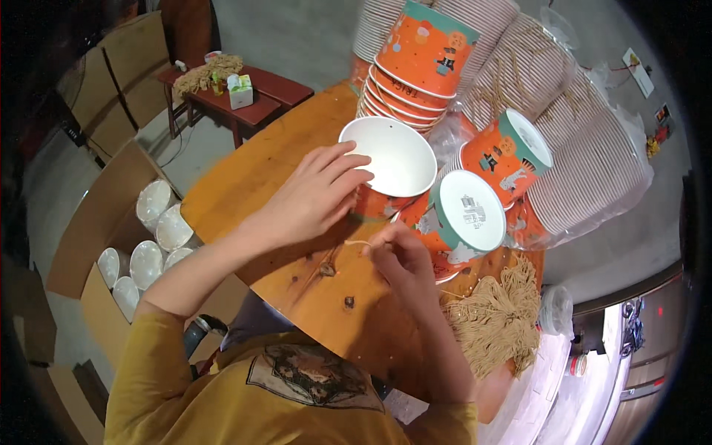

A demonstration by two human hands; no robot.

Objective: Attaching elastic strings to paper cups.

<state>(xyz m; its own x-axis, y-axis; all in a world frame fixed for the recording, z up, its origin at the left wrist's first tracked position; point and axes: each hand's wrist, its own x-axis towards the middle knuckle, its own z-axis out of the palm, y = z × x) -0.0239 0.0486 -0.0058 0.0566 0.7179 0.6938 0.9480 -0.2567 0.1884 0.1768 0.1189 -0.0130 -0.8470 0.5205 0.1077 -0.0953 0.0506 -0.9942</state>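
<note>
A paper bucket (397, 159), white inside and orange outside, stands on the wooden table with its mouth tilted up toward me. My left hand (315, 189) grips its near left rim, fingers over the edge and thumb side hidden. Just below the bucket, my right hand (400, 256) pinches a thin tan cord (356, 242), whose short end sticks out left of the fingertips. Beside the right hand lies an upside-down orange bucket (471, 211) with a white base and teal band. A second upturned bucket (528, 137) is behind it.
A stack of orange buckets (423, 55) rises behind. Plastic-wrapped stacks of white-rimmed buckets (586, 178) fill the table's right. A bundle of tan cords (497, 319) hangs at the right edge. At left, a cardboard box (89, 222) holds several white buckets; beyond is a red bench (274, 89).
</note>
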